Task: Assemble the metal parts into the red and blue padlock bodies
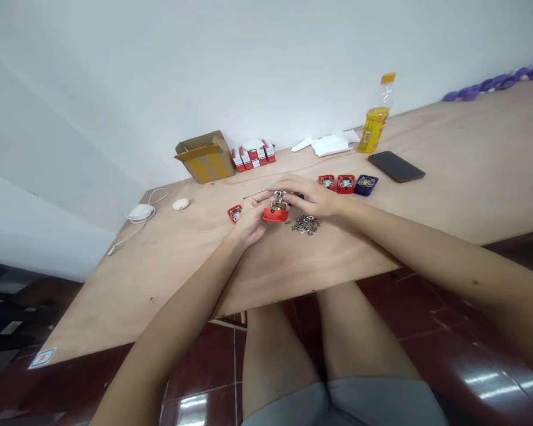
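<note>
My left hand (251,221) is closed around a red-based piece with a metal mechanism (276,214), its red side facing me. From the right, my right hand (308,195) reaches over, its fingers bent against the metal parts on top. Behind my hands a thin metal rod (254,193) shows; its other end is hidden. A pile of small metal parts (306,225) lies just below my right hand. Beside my left hand rests a similar red piece (234,213). Two more red pieces (345,183) and a blue piece (366,184) stand in a row beyond my right wrist.
An open cardboard box (206,160) and several small red-and-white boxes (254,156) stand by the wall. Farther right are white papers (333,144), a yellow drink bottle (375,124) and a phone (396,166). A white charger with cable (141,213) lies left. The table's front edge (313,290) is near my legs.
</note>
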Tool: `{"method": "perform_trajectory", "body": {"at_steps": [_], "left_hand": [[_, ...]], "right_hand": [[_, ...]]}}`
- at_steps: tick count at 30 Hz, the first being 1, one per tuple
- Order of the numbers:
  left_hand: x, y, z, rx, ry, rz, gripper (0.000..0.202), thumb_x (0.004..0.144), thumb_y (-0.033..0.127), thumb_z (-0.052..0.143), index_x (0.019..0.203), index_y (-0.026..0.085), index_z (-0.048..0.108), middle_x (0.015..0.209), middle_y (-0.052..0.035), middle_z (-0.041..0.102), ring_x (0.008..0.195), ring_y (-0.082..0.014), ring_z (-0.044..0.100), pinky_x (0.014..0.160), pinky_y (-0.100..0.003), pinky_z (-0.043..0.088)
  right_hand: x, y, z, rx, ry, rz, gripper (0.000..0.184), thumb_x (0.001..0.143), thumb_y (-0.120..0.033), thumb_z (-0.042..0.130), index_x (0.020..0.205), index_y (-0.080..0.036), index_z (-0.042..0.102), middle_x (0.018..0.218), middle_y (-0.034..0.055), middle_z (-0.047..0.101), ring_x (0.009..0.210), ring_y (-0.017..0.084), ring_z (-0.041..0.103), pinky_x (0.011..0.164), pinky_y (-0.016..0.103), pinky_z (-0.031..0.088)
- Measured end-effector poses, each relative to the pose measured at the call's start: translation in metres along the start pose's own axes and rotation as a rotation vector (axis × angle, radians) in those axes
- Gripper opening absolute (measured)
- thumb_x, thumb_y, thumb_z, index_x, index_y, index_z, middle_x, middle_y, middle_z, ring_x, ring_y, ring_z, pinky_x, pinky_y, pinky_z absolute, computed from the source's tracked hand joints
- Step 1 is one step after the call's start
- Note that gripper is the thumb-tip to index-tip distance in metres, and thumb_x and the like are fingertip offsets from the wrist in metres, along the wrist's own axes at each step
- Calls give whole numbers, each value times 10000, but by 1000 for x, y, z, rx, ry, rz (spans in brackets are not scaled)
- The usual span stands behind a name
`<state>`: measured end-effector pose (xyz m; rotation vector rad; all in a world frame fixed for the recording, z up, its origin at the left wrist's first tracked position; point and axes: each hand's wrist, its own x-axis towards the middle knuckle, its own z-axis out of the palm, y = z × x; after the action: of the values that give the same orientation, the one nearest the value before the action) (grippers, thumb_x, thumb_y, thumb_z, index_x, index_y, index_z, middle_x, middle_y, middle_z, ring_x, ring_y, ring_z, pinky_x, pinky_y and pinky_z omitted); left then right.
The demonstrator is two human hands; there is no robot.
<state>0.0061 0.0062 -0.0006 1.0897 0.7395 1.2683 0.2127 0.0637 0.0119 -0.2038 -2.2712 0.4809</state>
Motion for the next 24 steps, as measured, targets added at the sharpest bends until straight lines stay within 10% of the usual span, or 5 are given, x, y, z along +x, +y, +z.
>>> {"method": "perform_trajectory", "body": {"at_steps": [24], "left_hand": [[2,0,-1,-55,39,-36,342,662,268,998,911,144,798,926,-87,839,933,-246,816,885,-336,629]], "right_hand": [[-1,0,1,-22,49,37,274,1109,-303,512,1331,-251,665,1259,127,652,1158,286,636,1050,495,553]]}}
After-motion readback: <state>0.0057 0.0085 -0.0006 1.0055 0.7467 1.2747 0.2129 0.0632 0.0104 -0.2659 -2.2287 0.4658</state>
